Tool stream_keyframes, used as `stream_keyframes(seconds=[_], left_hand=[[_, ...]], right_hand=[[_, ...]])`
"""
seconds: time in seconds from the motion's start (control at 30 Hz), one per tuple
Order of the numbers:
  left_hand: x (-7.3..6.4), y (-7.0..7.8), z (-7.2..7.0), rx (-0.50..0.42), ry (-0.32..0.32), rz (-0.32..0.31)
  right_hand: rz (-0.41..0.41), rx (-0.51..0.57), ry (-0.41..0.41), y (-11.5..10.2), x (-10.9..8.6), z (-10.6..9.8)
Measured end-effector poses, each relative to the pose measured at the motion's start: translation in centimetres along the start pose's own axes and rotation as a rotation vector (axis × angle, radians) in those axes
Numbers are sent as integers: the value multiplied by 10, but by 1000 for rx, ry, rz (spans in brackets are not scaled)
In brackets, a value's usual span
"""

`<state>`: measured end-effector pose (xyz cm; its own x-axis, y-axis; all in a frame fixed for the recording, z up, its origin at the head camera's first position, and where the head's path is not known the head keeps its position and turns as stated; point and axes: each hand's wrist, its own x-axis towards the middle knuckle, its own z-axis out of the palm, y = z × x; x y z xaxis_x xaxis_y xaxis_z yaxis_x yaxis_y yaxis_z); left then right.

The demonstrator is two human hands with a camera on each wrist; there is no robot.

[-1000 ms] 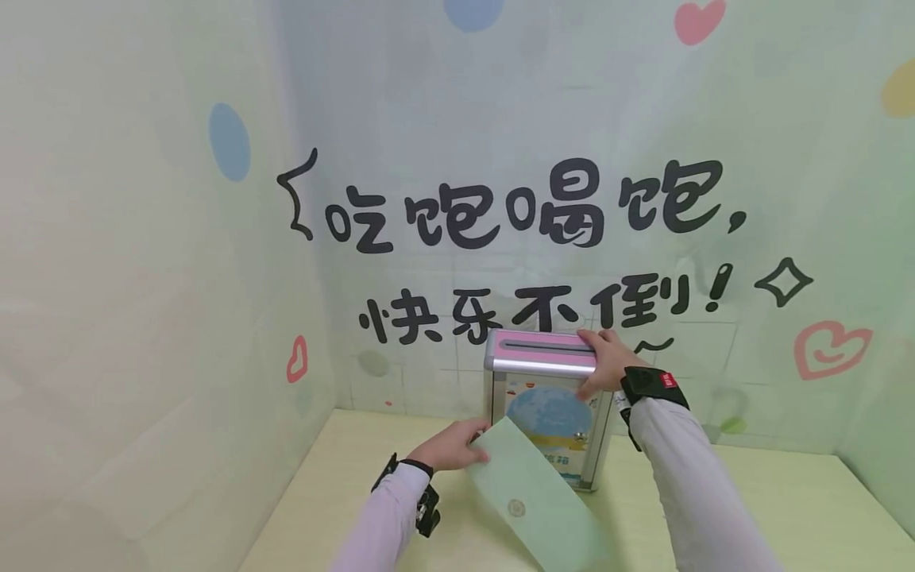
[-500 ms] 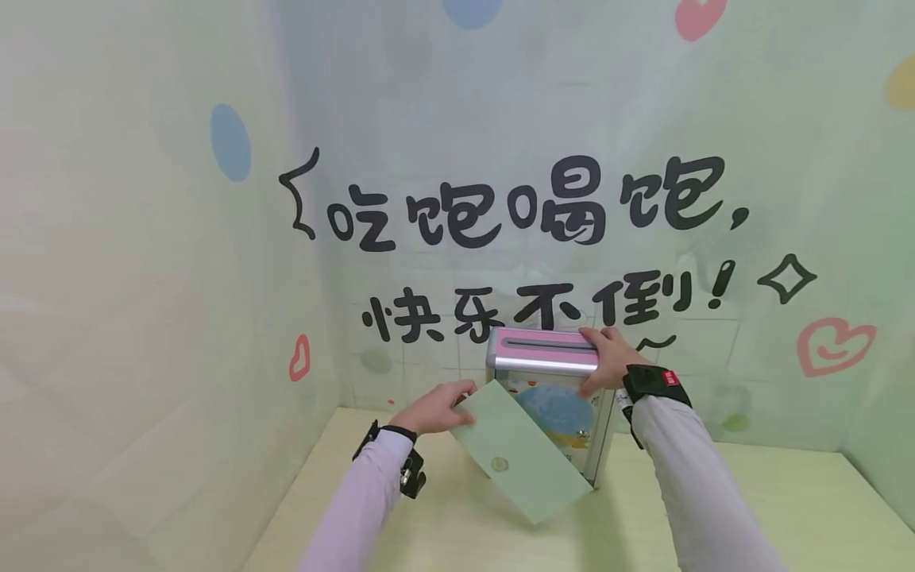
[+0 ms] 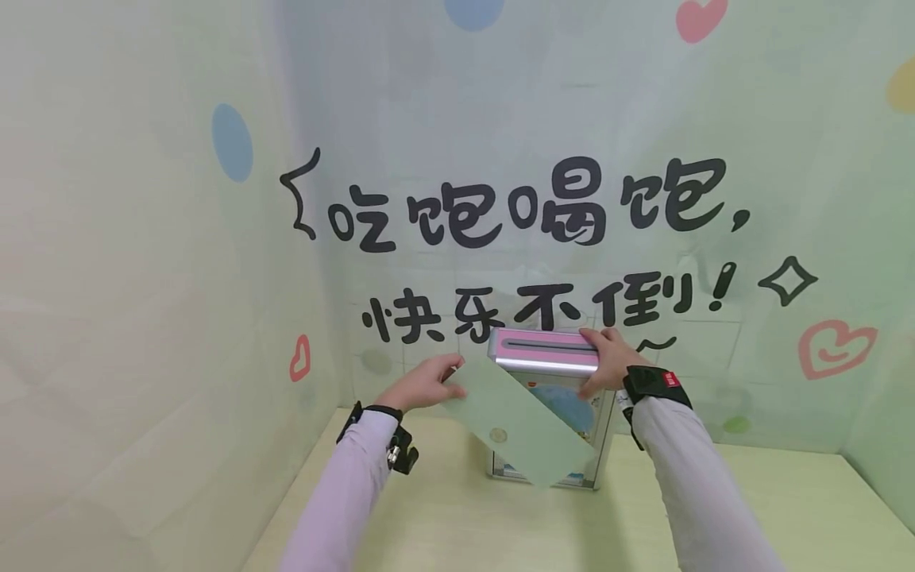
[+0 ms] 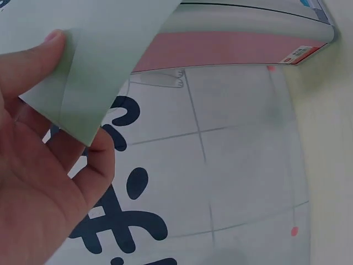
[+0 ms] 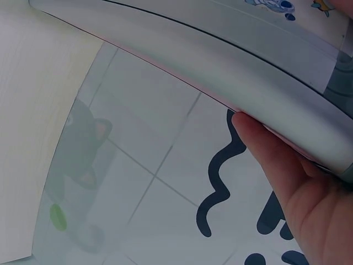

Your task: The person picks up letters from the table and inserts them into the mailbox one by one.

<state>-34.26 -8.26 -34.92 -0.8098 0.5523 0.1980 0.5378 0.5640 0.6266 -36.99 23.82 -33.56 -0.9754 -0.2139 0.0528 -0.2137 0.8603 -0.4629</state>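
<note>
My left hand [image 3: 420, 385] pinches one corner of a pale green envelope [image 3: 525, 433] with a small round seal on it. The envelope hangs tilted in front of a letter box [image 3: 543, 361] and hides part of its front. Pink on top with a dark slot, the box has a silver frame and a picture on its front, and stands upright. My right hand [image 3: 610, 361] grips its top right corner. In the left wrist view, the thumb lies on the envelope [image 4: 116, 49] and fingers are behind it. The right wrist view shows my right hand [image 5: 298, 182] against the box's silver edge [image 5: 193, 61].
The pale wooden table [image 3: 686, 508] bears the box. Behind it rises a wall [image 3: 400, 95] with large black characters and coloured shapes, and another wall [image 3: 129, 318] closes in on the left.
My left hand has lifted the envelope up and to the left, bringing its upper corner near the height of the box top. The right hand and box have stayed in place.
</note>
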Motion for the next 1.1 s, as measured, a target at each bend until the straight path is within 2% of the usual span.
stream_keyframes(seconds=[0.13, 0.3, 0.47, 0.53, 0.7, 0.8, 1.03, 1.1], left_hand=[[-2, 2, -11, -13, 18, -4], [-6, -2, -25, -15, 69, -2], [-11, -8, -36, -136, 92, -2], [-14, -10, -40, -181, 121, -22], [-21, -16, -49, -208, 223, -139], [-25, -17, -54, -266, 262, -182], [-29, -19, -60, -495, 306, -127], [-29, -19, -62, -532, 312, -116]], right_hand=[[4, -3, 8, 1, 0, 1], [3, -3, 13, 3, 2, 3], [-8, -11, 24, 4, 3, 3], [-7, -14, 25, 5, 3, 3], [20, 2, 6, 3, 1, 2], [30, 12, 1, 0, 0, 2], [19, -4, 3, 0, 1, 1], [13, -5, 6, 1, 2, 1]])
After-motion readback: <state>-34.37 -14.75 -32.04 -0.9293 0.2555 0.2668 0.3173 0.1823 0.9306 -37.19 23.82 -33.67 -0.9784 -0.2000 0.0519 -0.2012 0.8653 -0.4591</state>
